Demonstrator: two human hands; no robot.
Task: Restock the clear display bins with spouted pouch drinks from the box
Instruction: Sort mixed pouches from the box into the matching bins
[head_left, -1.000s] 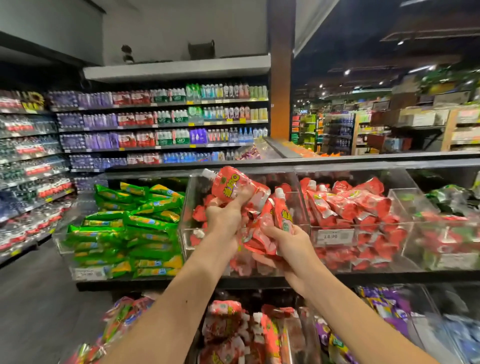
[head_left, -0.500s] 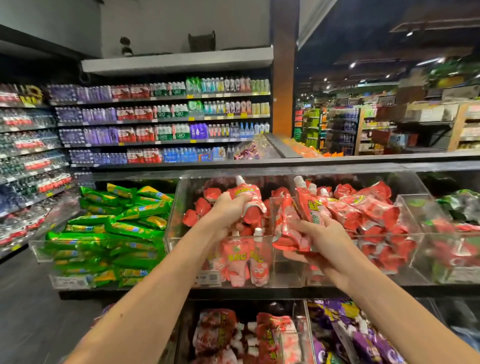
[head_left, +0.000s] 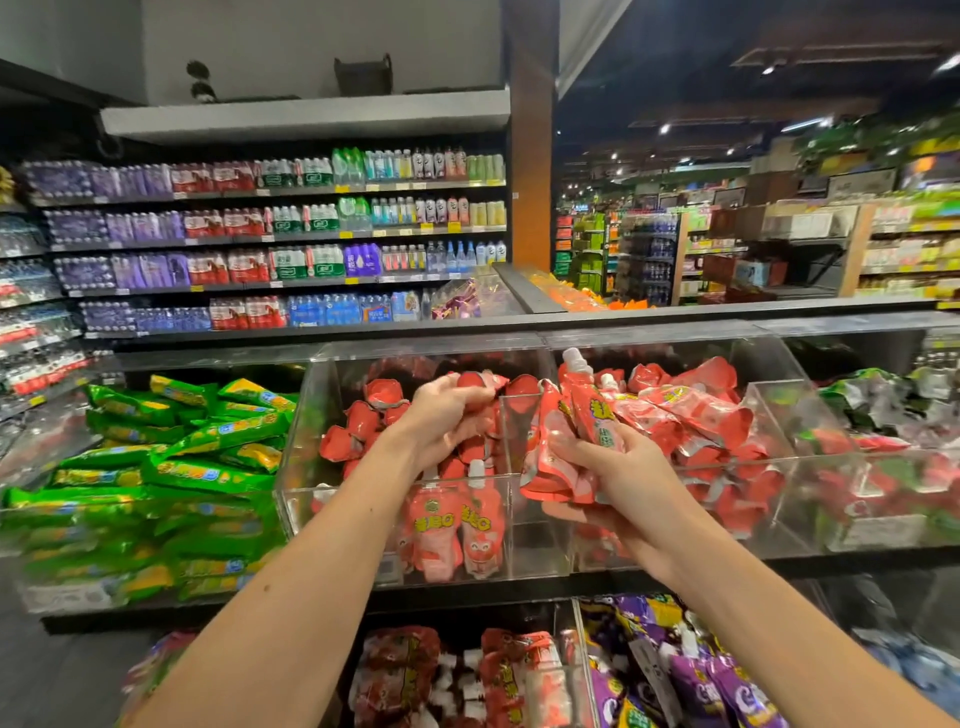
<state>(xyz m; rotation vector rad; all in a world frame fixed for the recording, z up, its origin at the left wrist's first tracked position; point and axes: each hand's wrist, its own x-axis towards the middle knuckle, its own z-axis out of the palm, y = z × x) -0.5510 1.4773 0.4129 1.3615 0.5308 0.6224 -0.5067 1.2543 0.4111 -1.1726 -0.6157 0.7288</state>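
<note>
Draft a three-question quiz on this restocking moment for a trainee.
1. What does the right hand hold? A) green packets B) a bundle of red spouted pouches C) one purple pouch
2. True or false: the left hand is down in the bin of green packets.
3. Fill in: the two upright pouches at the front of the clear bin have spouts pointing ____.
Key: 1 B; 2 false, it grips red pouches in the clear bin; 3 up.

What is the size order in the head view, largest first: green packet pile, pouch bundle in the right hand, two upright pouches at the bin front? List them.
1. green packet pile, clearly largest.
2. pouch bundle in the right hand and the two upright pouches: about alike, so unranked.
</note>
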